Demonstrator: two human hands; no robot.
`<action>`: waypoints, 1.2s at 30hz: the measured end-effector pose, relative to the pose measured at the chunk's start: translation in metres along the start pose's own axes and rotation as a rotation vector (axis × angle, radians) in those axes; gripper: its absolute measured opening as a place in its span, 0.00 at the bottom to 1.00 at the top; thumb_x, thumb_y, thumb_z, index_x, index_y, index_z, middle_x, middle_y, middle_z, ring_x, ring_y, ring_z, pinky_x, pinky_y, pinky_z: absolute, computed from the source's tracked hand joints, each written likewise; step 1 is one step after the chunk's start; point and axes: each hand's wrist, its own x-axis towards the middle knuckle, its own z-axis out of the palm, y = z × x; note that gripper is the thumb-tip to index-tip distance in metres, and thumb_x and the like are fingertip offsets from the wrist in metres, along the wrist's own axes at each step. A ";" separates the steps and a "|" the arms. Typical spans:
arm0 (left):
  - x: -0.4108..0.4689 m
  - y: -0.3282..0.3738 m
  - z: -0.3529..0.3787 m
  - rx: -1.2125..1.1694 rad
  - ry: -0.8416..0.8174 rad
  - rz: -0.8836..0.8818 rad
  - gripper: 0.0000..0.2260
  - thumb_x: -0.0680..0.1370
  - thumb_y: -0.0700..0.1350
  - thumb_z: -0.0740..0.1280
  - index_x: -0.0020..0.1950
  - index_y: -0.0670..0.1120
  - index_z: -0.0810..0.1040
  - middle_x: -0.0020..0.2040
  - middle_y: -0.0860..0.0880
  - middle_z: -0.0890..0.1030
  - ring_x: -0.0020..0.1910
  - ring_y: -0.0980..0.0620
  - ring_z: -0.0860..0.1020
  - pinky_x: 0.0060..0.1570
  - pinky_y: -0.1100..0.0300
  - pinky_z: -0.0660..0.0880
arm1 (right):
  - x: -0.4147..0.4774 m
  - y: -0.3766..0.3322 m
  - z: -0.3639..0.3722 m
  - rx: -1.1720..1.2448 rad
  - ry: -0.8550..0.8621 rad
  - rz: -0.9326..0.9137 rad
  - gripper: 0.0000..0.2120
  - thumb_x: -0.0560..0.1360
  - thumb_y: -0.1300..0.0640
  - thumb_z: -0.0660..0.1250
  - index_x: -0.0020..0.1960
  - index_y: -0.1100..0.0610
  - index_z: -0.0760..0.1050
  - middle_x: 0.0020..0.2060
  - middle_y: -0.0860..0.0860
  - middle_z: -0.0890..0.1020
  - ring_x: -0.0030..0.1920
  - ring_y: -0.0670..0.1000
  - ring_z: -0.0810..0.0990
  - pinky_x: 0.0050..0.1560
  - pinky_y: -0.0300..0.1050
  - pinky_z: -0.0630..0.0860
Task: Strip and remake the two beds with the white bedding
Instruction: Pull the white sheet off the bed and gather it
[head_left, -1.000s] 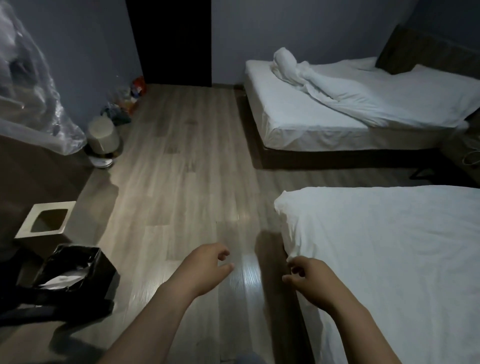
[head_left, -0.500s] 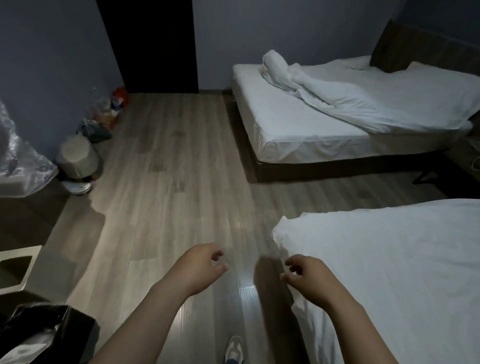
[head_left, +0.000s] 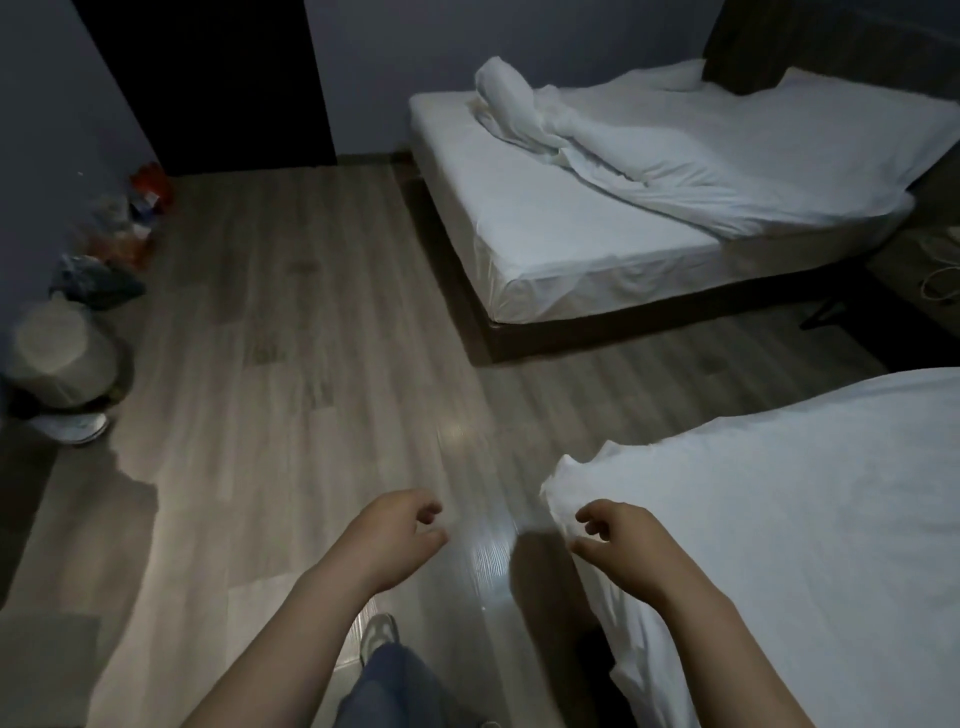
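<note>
1. Your left hand (head_left: 395, 540) hangs over the floor (head_left: 291, 364), its fingers loosely curled and holding nothing.
2. Your right hand (head_left: 623, 540) is loosely curled too and grips nothing. The white-sheeted corner of the near bed (head_left: 779, 519) lies just beyond those fingertips.
3. The far bed (head_left: 571, 260), well ahead of both sets of fingers, carries a bunched white duvet (head_left: 649, 161).

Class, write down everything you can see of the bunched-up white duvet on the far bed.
The duvet is white, soft-looking cloth, crumpled and twisted into a long roll lying diagonally across the far bed. Its end away from the dark headboard rises in a rounded hump; the rest spreads flatter. It rests on the white sheet.
</note>
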 end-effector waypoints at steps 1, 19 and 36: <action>0.013 -0.005 -0.008 0.005 -0.012 0.010 0.16 0.77 0.51 0.67 0.63 0.48 0.76 0.58 0.53 0.79 0.54 0.55 0.77 0.55 0.63 0.73 | 0.009 -0.006 0.001 0.007 0.003 0.023 0.19 0.77 0.51 0.66 0.66 0.53 0.73 0.59 0.50 0.79 0.58 0.48 0.77 0.58 0.39 0.73; 0.228 -0.007 -0.098 0.184 -0.306 0.257 0.16 0.76 0.52 0.67 0.62 0.49 0.76 0.54 0.55 0.78 0.51 0.56 0.77 0.54 0.62 0.74 | 0.131 -0.050 -0.015 0.183 0.087 0.426 0.18 0.74 0.47 0.68 0.62 0.50 0.75 0.56 0.47 0.80 0.54 0.47 0.78 0.57 0.41 0.74; 0.417 0.145 -0.081 0.389 -0.480 0.443 0.17 0.77 0.53 0.67 0.64 0.49 0.75 0.57 0.53 0.79 0.53 0.56 0.77 0.56 0.60 0.74 | 0.236 0.034 -0.112 0.417 0.253 0.631 0.19 0.75 0.49 0.68 0.64 0.52 0.75 0.56 0.49 0.80 0.56 0.48 0.78 0.54 0.40 0.74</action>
